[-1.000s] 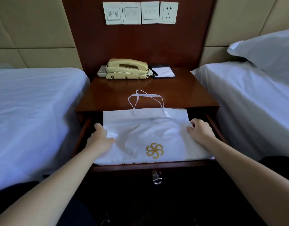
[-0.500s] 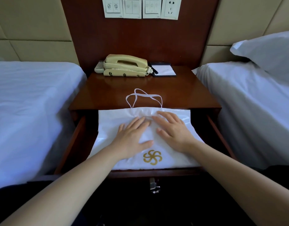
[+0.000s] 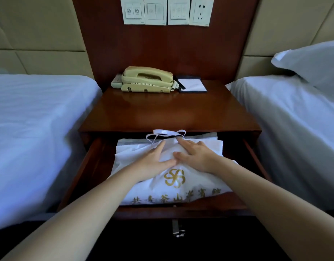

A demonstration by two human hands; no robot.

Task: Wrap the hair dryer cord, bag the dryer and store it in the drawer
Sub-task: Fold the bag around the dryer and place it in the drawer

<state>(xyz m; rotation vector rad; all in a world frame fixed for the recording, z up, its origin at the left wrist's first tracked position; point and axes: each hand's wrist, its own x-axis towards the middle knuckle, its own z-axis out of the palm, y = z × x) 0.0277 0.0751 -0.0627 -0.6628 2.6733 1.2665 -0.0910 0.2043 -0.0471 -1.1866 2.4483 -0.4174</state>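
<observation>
A white bag (image 3: 190, 187) with a gold emblem and gold lettering lies in the open drawer (image 3: 173, 210) of the wooden nightstand. Its drawstring loops (image 3: 166, 133) poke up at the drawer's back edge, under the nightstand top. My left hand (image 3: 153, 159) and my right hand (image 3: 196, 156) press flat on the bag's upper half, side by side, fingers straight, thumbs almost touching. The hair dryer and its cord are hidden inside the bag.
On the nightstand top (image 3: 162, 113) stand a beige telephone (image 3: 146, 80) and a notepad with a pen (image 3: 191, 85). White beds flank it, left (image 3: 34, 125) and right (image 3: 294, 129), with a pillow (image 3: 313, 61). Wall switches and a socket (image 3: 167, 11) sit above. A metal handle (image 3: 176, 227) hangs on the drawer front.
My hands moved from the bag's sides to its middle and slid toward its top. The bag went deeper into the drawer, its loops now at the nightstand's edge, and gold lettering shows.
</observation>
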